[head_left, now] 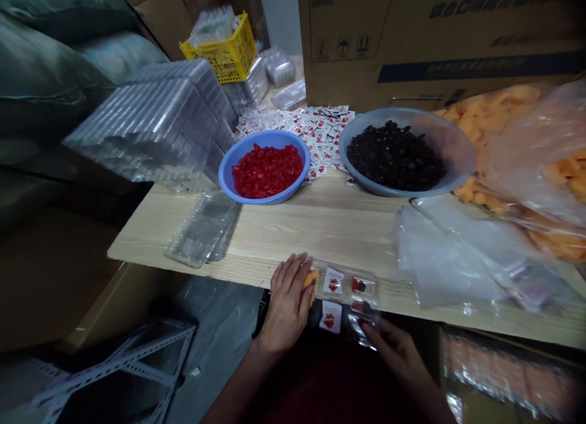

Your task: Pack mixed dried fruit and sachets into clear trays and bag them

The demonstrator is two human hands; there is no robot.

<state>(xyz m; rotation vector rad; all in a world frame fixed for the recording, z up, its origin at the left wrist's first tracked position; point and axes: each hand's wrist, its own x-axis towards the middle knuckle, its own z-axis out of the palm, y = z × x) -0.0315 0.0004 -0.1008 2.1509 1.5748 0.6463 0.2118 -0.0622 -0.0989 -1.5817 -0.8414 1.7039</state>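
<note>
A clear plastic compartment box (344, 276) lies at the table's front edge, its near part jutting past the edge toward me. Orange pieces (311, 279) fill its left end, partly hidden by my fingers. Small white printed sachets (334, 281) sit in the middle compartments, and red and dark pieces (359, 285) are at the right. My left hand (289, 302) is laid over the left end, gripping the box with fingers close together. At the near right corner, my right hand (394, 346) pinches the box between thumb and fingers.
Beyond are a blue bowl of red pieces (224, 174), a larger bowl of dark pieces (462, 149) and scattered sachets (327, 128). Stacked clear boxes (160, 116) and flat empty ones (201, 229) stand left. Plastic bags (458, 247) and bagged orange pieces (508, 119) lie right.
</note>
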